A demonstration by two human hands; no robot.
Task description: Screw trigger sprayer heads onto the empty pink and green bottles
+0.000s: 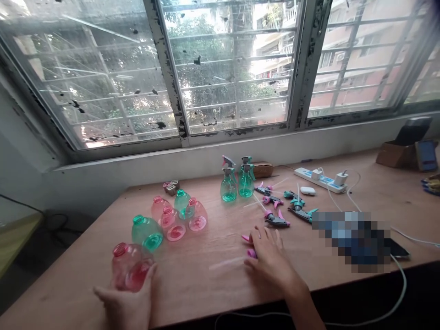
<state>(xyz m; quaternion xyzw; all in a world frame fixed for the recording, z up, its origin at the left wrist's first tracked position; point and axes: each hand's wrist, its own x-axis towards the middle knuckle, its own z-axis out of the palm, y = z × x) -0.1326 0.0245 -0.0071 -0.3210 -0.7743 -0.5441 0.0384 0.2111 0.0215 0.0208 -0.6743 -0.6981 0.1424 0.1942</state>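
Pink bottle (124, 263) at the table's (195, 293) near left is clasped low in the left hand (129, 305), seemingly keeping its neck free; well apart, the right hand (270, 252) covers a sprayer (252, 253), grip unclear.

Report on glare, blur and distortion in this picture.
Head view throughout: daylight bleaches patches of the middle window; the window frame leans, perhaps lens distortion; coarse mosaic squares hide something on the table; the pale tube near the right hand looks smeared.
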